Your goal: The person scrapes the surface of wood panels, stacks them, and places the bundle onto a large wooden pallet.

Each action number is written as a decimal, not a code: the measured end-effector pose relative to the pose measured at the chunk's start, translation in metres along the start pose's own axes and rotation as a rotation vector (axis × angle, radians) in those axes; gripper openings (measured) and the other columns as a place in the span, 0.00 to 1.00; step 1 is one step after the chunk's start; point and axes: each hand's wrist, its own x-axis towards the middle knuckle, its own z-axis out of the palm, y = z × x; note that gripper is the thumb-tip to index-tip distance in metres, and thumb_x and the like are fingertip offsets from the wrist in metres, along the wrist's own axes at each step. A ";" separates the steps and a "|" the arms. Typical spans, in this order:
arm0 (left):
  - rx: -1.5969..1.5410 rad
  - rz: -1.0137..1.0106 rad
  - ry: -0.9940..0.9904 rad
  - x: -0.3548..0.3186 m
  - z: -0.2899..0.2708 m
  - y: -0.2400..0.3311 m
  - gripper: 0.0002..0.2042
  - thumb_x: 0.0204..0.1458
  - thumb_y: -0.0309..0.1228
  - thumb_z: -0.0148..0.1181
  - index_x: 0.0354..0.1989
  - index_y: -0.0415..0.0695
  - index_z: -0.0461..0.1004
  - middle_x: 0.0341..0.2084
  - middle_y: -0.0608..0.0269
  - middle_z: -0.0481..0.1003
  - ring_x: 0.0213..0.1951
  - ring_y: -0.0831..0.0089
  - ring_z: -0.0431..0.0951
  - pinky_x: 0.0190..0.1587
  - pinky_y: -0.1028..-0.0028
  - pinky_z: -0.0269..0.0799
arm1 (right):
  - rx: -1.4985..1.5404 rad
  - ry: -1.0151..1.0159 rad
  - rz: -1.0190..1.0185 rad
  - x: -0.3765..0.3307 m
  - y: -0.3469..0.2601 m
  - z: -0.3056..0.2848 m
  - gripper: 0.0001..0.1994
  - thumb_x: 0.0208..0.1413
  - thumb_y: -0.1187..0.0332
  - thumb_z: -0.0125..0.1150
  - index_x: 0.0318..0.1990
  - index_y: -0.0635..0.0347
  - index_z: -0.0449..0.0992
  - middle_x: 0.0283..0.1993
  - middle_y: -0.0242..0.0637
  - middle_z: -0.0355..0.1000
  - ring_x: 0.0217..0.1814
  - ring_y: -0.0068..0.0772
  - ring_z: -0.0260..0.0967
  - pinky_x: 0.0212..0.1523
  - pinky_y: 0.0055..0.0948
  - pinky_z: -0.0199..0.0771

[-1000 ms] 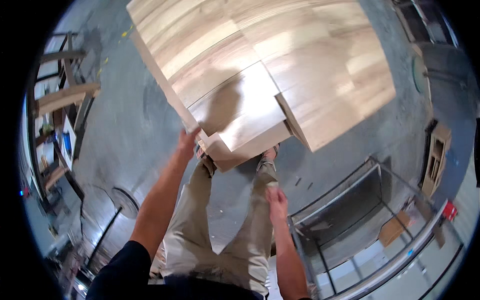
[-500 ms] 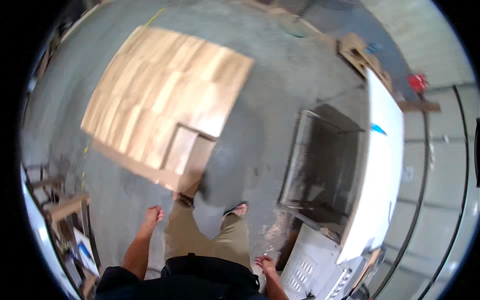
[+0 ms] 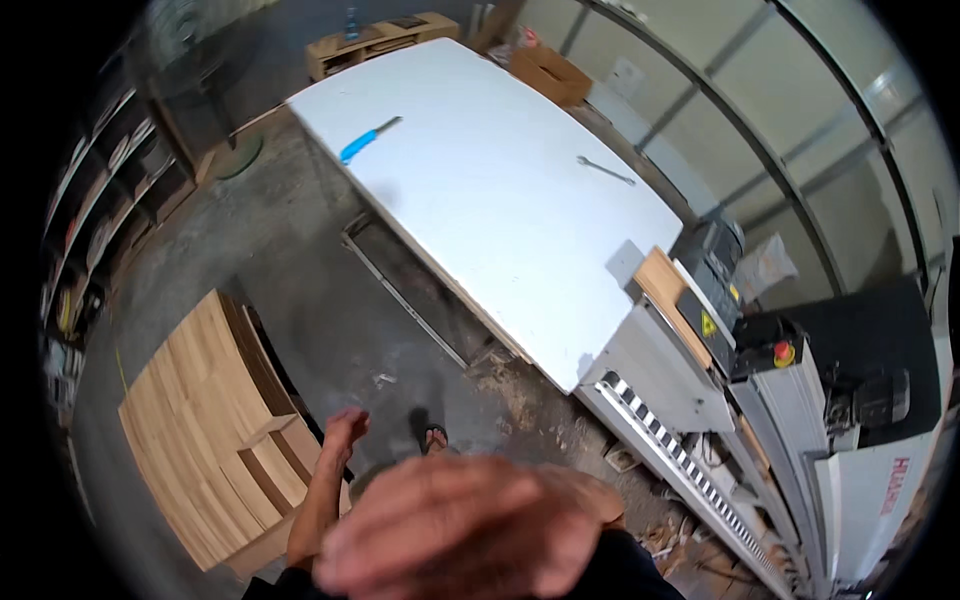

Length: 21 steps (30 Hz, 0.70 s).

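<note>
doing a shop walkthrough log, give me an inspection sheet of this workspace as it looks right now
surface: large white board lying flat on the machine.
job's things: stack of wood panels on the floor, nearest the left hand.
clutter: blue-handled tool and a wrench on the board; wood scraps on the concrete floor.
hands: left hand open, holding nothing; right hand close to the camera, blurred, appears empty.
cables: nothing seen.
surroundings: shelves at left, cardboard box at far end.
</note>
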 end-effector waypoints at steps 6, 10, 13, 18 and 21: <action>0.281 0.136 -0.305 0.001 0.134 0.064 0.15 0.55 0.34 0.60 0.47 0.38 0.74 0.35 0.60 0.77 0.36 0.70 0.77 0.44 0.70 0.74 | -0.321 0.396 -0.608 0.005 -0.033 -0.036 0.09 0.57 0.73 0.56 0.41 0.66 0.79 0.39 0.49 0.77 0.37 0.39 0.76 0.36 0.32 0.76; 0.345 0.210 -0.675 0.011 0.173 0.088 0.13 0.57 0.31 0.58 0.46 0.36 0.75 0.33 0.65 0.77 0.33 0.78 0.74 0.39 0.77 0.71 | -0.318 0.039 -0.337 -0.032 -0.063 -0.110 0.11 0.60 0.71 0.53 0.43 0.67 0.79 0.42 0.52 0.76 0.38 0.46 0.76 0.39 0.36 0.76; 0.454 0.224 -0.609 -0.007 0.222 0.122 0.12 0.58 0.27 0.55 0.47 0.33 0.74 0.37 0.59 0.78 0.38 0.76 0.76 0.44 0.77 0.74 | -0.492 0.850 0.541 -0.084 -0.013 -0.157 0.23 0.55 0.63 0.61 0.54 0.70 0.70 0.53 0.51 0.70 0.54 0.39 0.70 0.56 0.38 0.69; 0.529 0.235 -0.866 0.015 0.308 0.186 0.13 0.58 0.26 0.55 0.49 0.33 0.72 0.40 0.58 0.77 0.40 0.76 0.76 0.46 0.76 0.73 | 0.243 1.891 0.238 -0.214 0.134 -0.307 0.22 0.60 0.50 0.53 0.46 0.63 0.68 0.49 0.43 0.69 0.51 0.42 0.67 0.51 0.38 0.70; 0.723 0.282 -1.053 0.039 0.359 0.229 0.15 0.58 0.30 0.56 0.51 0.35 0.71 0.39 0.57 0.77 0.41 0.77 0.74 0.46 0.78 0.71 | 0.656 2.112 -0.081 -0.230 0.149 -0.351 0.20 0.60 0.50 0.53 0.44 0.60 0.70 0.43 0.40 0.71 0.47 0.40 0.68 0.45 0.37 0.73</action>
